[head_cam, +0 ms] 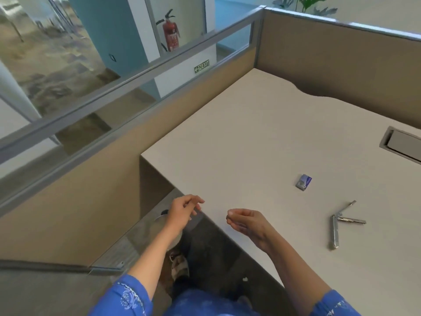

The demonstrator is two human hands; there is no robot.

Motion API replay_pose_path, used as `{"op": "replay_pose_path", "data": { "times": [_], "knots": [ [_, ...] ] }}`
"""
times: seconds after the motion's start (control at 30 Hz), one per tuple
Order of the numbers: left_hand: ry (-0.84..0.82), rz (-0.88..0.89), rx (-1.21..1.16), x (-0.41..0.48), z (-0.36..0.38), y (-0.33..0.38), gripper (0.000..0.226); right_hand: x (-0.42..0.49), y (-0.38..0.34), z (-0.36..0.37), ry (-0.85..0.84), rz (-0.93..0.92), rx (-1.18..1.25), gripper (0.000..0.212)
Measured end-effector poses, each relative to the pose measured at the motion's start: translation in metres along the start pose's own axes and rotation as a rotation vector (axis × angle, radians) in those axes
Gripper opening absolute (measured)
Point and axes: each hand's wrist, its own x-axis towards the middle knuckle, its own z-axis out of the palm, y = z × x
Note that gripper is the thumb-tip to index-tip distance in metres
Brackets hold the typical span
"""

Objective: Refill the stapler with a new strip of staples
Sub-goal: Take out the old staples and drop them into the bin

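Note:
A small metal stapler (336,224) lies swung open on the beige desk (262,144) at the right, its arms spread apart. A little blue-and-white box of staples (303,182) rests on the desk beyond it. My left hand (185,209) hovers at the desk's near-left edge with fingers loosely apart and nothing visible in it. My right hand (245,221) is over the desk's front edge, fingers curled with thumb and fingertips pinched together; whether anything small sits between them I cannot tell. Both hands are well left of the stapler.
Tan partition walls (330,53) with a glass strip enclose the desk at the left and back. A grey cable hatch (401,144) is set into the desk at the far right. Below the desk edge are the floor, a round chair base and my feet.

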Motion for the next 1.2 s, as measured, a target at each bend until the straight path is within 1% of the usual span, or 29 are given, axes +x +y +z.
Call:
{"op": "replay_pose_path", "data": {
  "times": [0.13,0.3,0.47,0.57,0.73,0.9,0.97,1.03,1.1,1.2],
  "knots": [
    [0.053,-0.053,-0.046,0.005,-0.034,-0.019,0.029,0.013,0.007,0.024,0.005,-0.029,-0.046,0.016],
    [0.051,-0.087,-0.046,0.015,-0.062,-0.040,0.035,0.032,0.015,0.050,0.091,-0.045,-0.057,0.015],
    [0.049,-0.096,-0.057,0.028,-0.080,-0.049,0.036,0.052,0.025,0.072,0.166,-0.028,-0.088,0.013],
    [0.090,-0.106,-0.069,0.033,-0.090,-0.056,0.035,0.064,0.027,0.083,0.203,-0.030,-0.129,0.010],
    [0.165,-0.133,-0.115,0.028,-0.105,-0.072,0.031,0.079,0.032,0.105,0.203,-0.031,-0.170,0.002],
    [0.259,-0.083,-0.115,0.017,-0.123,-0.078,0.027,0.093,0.039,0.122,0.248,-0.100,-0.332,0.006],
    [0.308,-0.059,-0.120,0.016,-0.131,-0.078,0.027,0.097,0.045,0.129,0.225,-0.113,-0.402,0.005],
    [0.356,-0.052,-0.128,0.016,-0.139,-0.079,0.027,0.103,0.054,0.137,0.185,-0.092,-0.417,0.006],
    [0.382,-0.051,-0.132,0.015,-0.145,-0.082,0.027,0.112,0.066,0.147,0.160,-0.029,-0.402,0.005],
    [0.396,-0.074,-0.160,0.011,-0.154,-0.087,0.028,0.131,0.087,0.159,0.211,0.157,-0.275,0.004]
  ]
}}
